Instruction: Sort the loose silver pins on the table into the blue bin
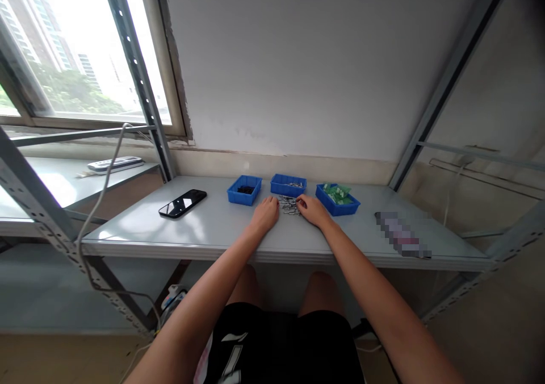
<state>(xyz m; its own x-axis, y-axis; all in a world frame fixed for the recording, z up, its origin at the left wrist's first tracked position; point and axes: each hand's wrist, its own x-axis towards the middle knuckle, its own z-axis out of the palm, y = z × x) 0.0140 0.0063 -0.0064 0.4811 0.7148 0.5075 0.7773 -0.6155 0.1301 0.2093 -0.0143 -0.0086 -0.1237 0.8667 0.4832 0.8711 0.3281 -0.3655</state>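
A loose pile of small, thin silvery metal pieces (pixel 288 204) lies on the grey shelf top between my two hands. At its left edge my left hand (pixel 267 212) rests on the surface with curled fingers. Whatever may be under its fingertips is hidden. From the right, my right hand (pixel 313 210) reaches the pile, its thumb and fingers pinched together at the metal pieces. What sits in that pinch is too small to tell. Just behind the pile stands a blue tray (pixel 288 191) holding a few similar silvery pieces.
Left of the pile, another blue tray (pixel 243 200) holds small dark pieces. A third blue tray (pixel 338 209), right, contains green-and-clear packets (pixel 337 192). A black phone (pixel 183 203) lies far left; a pixelated flat item (pixel 402 234) lies far right. Metal shelf posts (pixel 140 83) flank the work surface (pixel 221 233).
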